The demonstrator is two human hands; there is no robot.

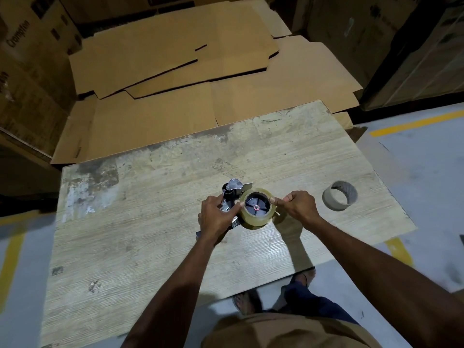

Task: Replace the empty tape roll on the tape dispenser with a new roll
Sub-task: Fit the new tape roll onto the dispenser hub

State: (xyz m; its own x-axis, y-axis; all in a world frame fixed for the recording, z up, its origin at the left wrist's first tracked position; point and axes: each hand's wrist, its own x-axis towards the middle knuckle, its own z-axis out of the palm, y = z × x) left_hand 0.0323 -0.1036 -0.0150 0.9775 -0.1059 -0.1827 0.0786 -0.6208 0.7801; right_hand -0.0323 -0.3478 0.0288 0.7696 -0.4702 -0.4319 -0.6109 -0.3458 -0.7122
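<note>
A black and metal tape dispenser [232, 193] lies on the worn wooden table [140, 237], near its middle. A new roll of clear tape [256, 221] sits over the dispenser's black hub. My left hand [217, 217] grips the dispenser's body, its thumb against the roll's left rim. My right hand [297, 207] pinches the roll's right rim with thumb and curled fingers. The empty cardboard core [339, 197] stands apart on the table to the right.
Flattened cardboard sheets [175, 71] are piled beyond the table's far edge. Stacked cartons [30, 71] rise at the left and right. The grey floor [426, 172] with yellow lines lies to the right. My feet show under the near edge.
</note>
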